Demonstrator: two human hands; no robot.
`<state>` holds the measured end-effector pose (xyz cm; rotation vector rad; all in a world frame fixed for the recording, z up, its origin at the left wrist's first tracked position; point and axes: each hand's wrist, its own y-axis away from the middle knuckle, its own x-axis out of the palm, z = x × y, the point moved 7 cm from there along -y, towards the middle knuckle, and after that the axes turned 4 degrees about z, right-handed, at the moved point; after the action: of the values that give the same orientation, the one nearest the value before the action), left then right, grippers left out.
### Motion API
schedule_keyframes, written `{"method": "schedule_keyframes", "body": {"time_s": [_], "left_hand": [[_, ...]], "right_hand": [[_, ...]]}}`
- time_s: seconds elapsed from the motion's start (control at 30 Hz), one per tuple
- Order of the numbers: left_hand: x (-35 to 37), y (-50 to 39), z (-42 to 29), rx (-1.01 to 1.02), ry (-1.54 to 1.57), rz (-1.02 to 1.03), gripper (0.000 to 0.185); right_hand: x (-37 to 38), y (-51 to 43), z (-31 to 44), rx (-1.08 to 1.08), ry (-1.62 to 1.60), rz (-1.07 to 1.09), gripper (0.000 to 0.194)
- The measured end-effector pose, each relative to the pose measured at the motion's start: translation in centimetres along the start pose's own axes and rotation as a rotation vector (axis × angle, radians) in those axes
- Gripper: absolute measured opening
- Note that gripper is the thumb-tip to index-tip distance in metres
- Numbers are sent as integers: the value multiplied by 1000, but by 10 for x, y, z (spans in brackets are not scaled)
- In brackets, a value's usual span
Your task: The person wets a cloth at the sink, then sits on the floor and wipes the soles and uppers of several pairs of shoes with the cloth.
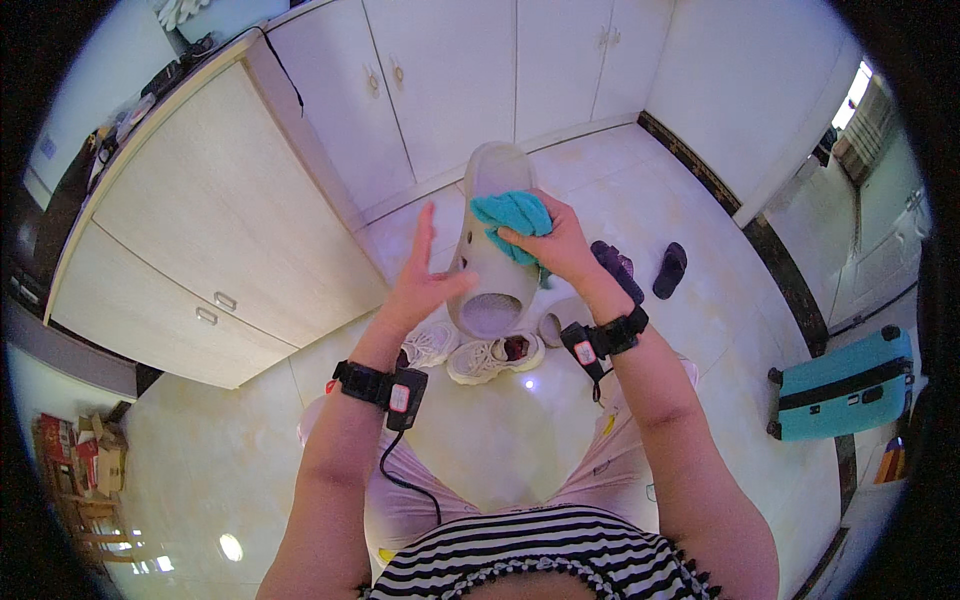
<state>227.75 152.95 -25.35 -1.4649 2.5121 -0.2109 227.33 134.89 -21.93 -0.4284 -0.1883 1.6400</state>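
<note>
A large beige foam slide sandal (499, 289) is raised in front of me, with side holes and a dark rounded opening at its lower end. My right hand (559, 236) grips a crumpled teal cloth (514, 214) that lies against the slide's upper part. Whether its hidden fingers also hold the slide, I cannot tell. My left hand (424, 281) is beside the slide's left edge, fingers spread, its thumb overlapping that edge in view; contact is unclear. Below are white sneakers (495, 358) on the floor and another beige slide (553, 328), partly hidden by my right arm.
Dark slippers (670, 270) lie on the tiled floor (330, 465) to the right. A teal suitcase (844, 390) stands farther right. Pale cabinets (180, 225) border the left, with white cupboards (457, 82) ahead. Cardboard boxes (109, 457) are at the far left.
</note>
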Motion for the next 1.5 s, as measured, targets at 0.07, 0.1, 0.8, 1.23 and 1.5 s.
{"method": "schedule_keyframes", "body": {"time_s": [0.07,0.1,0.8,1.23,1.5], "left_hand": [[9,-1,-7,55,-284,104,117],[16,-1,-10,113,-428,168,118],[2,3,7,-41,390,-101,93],[-8,3,4,40,241,-241,84],[-23,-1,-5,119,138,-509,86]], "right_hand": [[7,0,2,-67,74,-12,29],[9,0,0,-55,58,-41,30],[-22,-1,-21,-3,521,-320,33],[32,27,9,-118,524,-259,35],[80,51,44,-319,813,46,48]]}}
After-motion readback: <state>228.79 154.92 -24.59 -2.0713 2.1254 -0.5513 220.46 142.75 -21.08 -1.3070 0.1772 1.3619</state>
